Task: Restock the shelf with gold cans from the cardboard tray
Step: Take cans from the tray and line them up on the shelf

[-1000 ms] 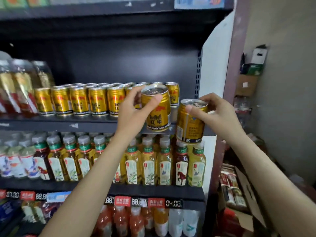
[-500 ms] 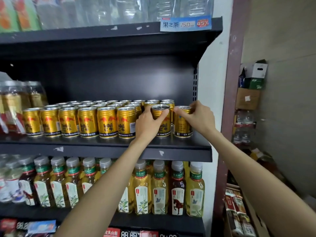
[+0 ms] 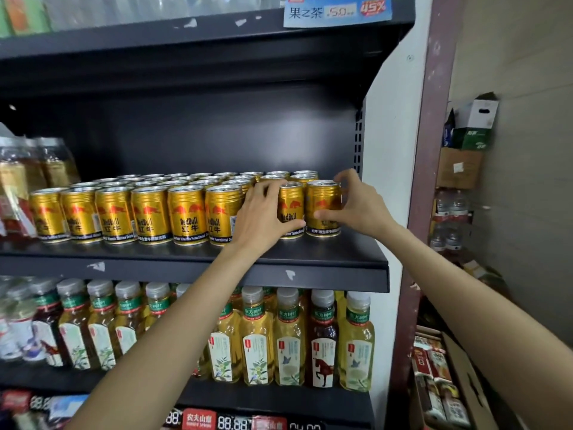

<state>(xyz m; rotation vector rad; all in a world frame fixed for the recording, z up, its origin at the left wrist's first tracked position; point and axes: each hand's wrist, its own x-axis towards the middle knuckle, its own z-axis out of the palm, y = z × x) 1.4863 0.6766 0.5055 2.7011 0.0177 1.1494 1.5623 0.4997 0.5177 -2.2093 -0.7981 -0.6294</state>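
Two gold cans stand at the right end of the front row on the dark shelf (image 3: 186, 270). My left hand (image 3: 260, 218) grips the left gold can (image 3: 293, 201), thumb across its lower front and fingers round its left side. My right hand (image 3: 361, 207) grips the right gold can (image 3: 322, 198), thumb on its front and fingers curled behind its top. Both cans are upright with their bases on the shelf. Several more gold cans (image 3: 148, 212) fill the rows to the left and behind. No cardboard tray is in view.
The shelf's right upright (image 3: 359, 135) stands just past the right can. Bottled tea (image 3: 288, 339) fills the shelf below. Clear bagged goods (image 3: 18, 181) sit left of the cans. A cardboard box of packets (image 3: 434, 383) lies at the lower right, with boxes (image 3: 474, 125) stacked beyond.
Both hands carried a gold can each from in front of the shelf onto it and set them down at the right end of the front row.
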